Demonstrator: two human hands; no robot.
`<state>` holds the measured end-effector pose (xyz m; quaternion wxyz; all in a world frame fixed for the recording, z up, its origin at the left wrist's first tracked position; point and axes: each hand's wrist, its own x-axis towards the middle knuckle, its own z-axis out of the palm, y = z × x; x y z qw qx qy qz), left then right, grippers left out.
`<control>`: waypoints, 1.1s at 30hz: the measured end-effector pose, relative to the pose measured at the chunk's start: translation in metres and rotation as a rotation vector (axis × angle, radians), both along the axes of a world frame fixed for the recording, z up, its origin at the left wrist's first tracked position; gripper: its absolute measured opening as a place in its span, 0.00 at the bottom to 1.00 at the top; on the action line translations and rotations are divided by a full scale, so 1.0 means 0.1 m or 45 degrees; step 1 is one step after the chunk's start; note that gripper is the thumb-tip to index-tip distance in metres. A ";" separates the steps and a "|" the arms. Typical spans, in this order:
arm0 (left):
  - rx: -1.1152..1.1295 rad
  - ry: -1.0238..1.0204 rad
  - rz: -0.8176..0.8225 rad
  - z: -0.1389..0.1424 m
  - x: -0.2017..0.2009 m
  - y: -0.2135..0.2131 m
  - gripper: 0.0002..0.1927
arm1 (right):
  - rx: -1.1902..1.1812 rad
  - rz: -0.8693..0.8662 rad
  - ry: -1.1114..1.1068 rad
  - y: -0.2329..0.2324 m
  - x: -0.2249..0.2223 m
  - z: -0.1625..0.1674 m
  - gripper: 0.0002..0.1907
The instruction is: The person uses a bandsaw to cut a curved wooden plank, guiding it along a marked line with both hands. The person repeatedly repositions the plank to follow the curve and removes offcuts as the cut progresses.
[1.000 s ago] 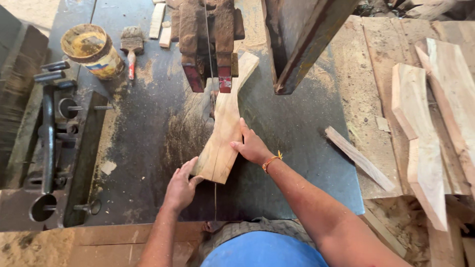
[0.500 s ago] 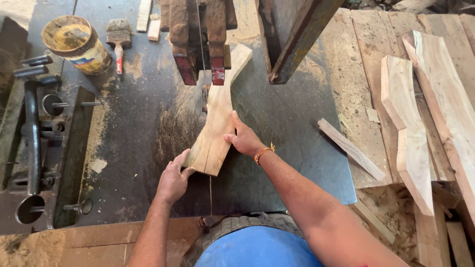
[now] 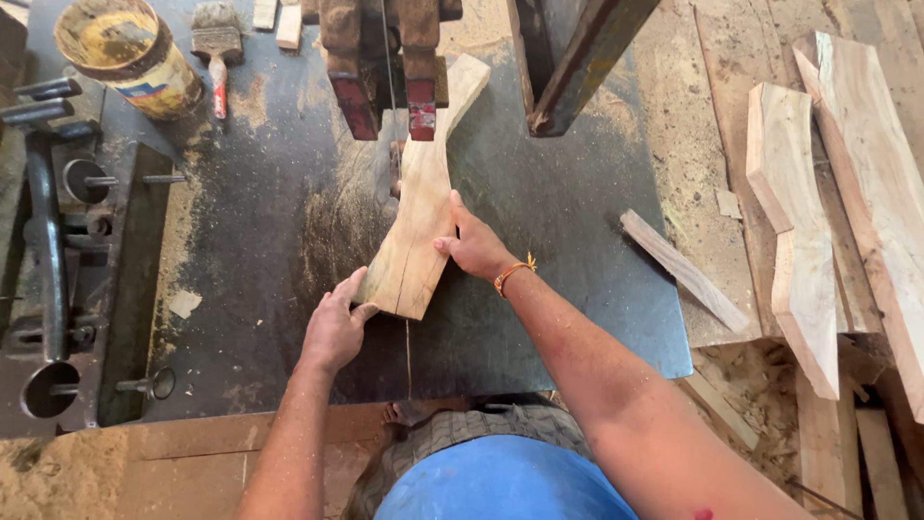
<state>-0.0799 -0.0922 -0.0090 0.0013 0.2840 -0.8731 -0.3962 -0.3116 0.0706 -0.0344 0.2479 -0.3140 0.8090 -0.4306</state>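
A curved wooden blank (image 3: pixel 420 207), pale and narrowed at the waist, is laid flat on the dark steel band saw table (image 3: pixel 558 212), roughly at its middle, with its far end reaching under the saw's red-tipped blade guide (image 3: pixel 385 58). A thin cut line is seen running along the blank from its near end toward the blade.

The blank's near left corner is met by the left hand (image 3: pixel 334 327); its fingers are held close together and bent against the wood's end and side, the thumb resting at the near edge. The blank's right edge, at the waist, is pressed by the right hand (image 3: pixel 474 246), whose fingers are laid together along the wood; an orange bracelet (image 3: pixel 512 273) is worn on that wrist.

Sawdust is spread over the table to the left of the blank. Near the table's right edge a thin offcut strip (image 3: pixel 679 268) is lying at an angle. At the far left corner a rusty paint tin (image 3: pixel 127 53) is standing, with a red-handled brush (image 3: pixel 218 53) just beside it. Beyond the right edge, several rough-sawn curved boards (image 3: pixel 804 231) are stacked on a sawdust-covered wooden surface. Dark metal machine parts (image 3: pixel 58 241) are seen off the left edge.
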 end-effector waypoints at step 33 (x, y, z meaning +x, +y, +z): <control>0.013 -0.043 0.044 0.07 -0.08 -0.03 0.33 | 0.038 -0.055 -0.009 -0.06 0.00 0.02 0.48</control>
